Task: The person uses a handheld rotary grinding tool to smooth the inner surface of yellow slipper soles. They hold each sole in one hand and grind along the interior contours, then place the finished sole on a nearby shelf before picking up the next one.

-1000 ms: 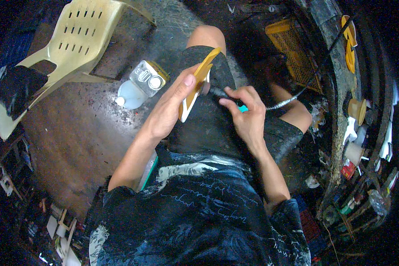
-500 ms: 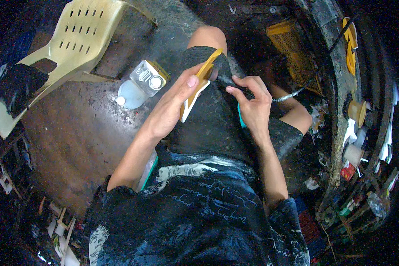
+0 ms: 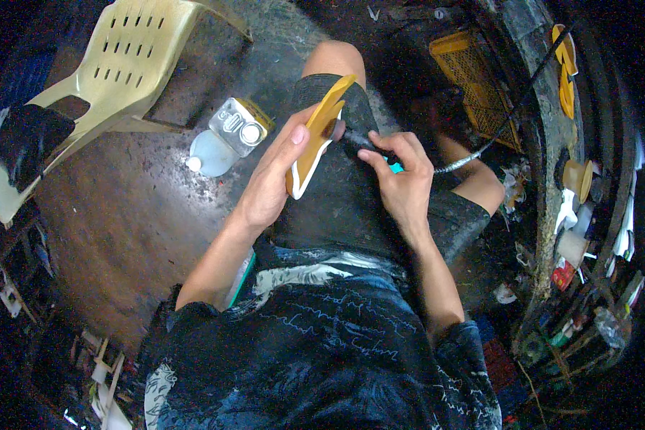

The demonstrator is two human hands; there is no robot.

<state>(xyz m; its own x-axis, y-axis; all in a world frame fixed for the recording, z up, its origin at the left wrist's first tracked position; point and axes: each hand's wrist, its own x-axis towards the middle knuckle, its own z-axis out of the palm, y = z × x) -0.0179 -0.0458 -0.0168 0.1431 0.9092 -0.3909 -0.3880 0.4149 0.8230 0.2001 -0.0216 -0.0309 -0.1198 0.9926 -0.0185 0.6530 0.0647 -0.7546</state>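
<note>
My left hand (image 3: 274,170) grips a flat yellow piece with a white edge (image 3: 315,150), held on edge and tilted over my lap; its upper end looks forked. In my right hand (image 3: 406,172) is a black rotary tool handpiece (image 3: 358,141), pinched between thumb and fingers. Its round brownish tip (image 3: 338,130) is at the side of the yellow piece; whether they touch I cannot tell. From behind the hand runs a cable with a metal spring sleeve (image 3: 457,163). A small teal part (image 3: 395,168) shows by the right thumb, its kind unclear.
A cream plastic chair (image 3: 132,64) with a dark cloth stands at upper left. On the floor are a bluish bottle (image 3: 213,154) and a clear-topped container (image 3: 242,129). At right are a yellow crate (image 3: 473,86) and a cluttered ledge bearing yellow pieces (image 3: 565,72).
My right hand and the handpiece have shifted slightly left. The yellow piece has turned a little, showing more of its broad face. More teal shows by the right thumb.
</note>
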